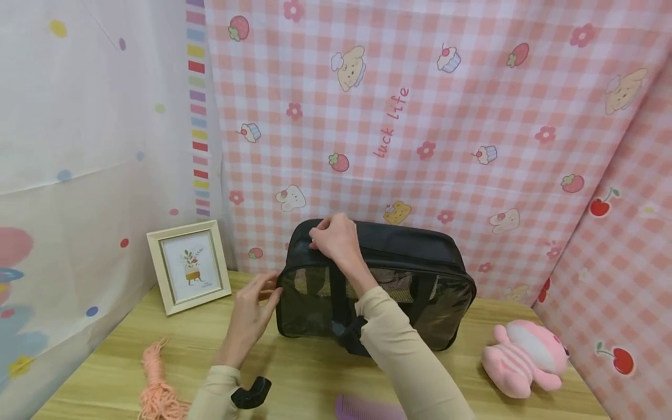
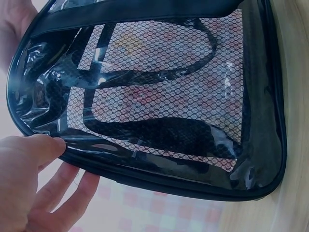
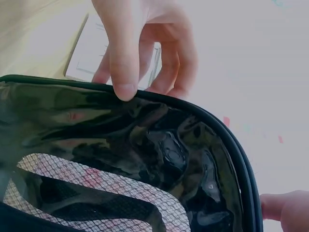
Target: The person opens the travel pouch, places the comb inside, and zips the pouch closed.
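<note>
The black bag [image 1: 400, 273] stands upright on the desk [image 1: 301, 376], its clear front panel facing the wearer. Its left side edge is gripped by the left hand [image 1: 253, 312], thumb in front and fingers behind. At the upper left of the bag, the fingers of the right hand [image 1: 338, 238] are curled in a pinch; a zip appears to be worked there. The edge is best kept taut by the left hand, with any pull drawn along the seam rather than upward, and the looped handles held clear. What is pinched is covered by the right hand and cannot be made out; in the right wrist view that hand is cut off. Farther out, the purple comb [image 1: 362, 408] and peach yarn [image 1: 157, 391] are cropped by the lower border.
</note>
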`<state>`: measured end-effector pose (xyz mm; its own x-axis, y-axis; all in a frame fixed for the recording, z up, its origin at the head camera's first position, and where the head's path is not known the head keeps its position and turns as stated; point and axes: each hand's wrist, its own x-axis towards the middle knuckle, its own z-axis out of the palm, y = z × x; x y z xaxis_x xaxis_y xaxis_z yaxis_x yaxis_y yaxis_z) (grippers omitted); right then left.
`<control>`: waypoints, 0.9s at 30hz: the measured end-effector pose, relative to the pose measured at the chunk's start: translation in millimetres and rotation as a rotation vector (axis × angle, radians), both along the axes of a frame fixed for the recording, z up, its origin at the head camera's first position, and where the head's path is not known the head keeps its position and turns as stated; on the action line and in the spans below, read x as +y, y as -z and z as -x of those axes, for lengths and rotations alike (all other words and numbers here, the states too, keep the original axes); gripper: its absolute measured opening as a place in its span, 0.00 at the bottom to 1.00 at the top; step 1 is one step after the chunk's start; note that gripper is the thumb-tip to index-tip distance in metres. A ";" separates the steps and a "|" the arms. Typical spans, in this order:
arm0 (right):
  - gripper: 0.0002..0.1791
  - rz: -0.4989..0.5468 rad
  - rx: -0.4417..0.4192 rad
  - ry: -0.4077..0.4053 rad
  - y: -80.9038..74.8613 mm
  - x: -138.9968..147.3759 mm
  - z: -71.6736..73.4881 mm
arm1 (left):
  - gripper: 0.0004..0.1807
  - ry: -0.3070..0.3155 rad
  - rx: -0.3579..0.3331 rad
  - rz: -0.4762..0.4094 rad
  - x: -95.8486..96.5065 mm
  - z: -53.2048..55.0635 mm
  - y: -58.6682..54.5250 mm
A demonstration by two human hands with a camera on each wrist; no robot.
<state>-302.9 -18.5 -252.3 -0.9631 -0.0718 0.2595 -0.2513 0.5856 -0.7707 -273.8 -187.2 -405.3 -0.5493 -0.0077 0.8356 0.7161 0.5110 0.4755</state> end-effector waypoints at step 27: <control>0.12 -0.198 0.025 -0.633 91.7 107.7 -71.4 | 0.19 -0.017 -0.021 0.004 -0.8 1.6 3.1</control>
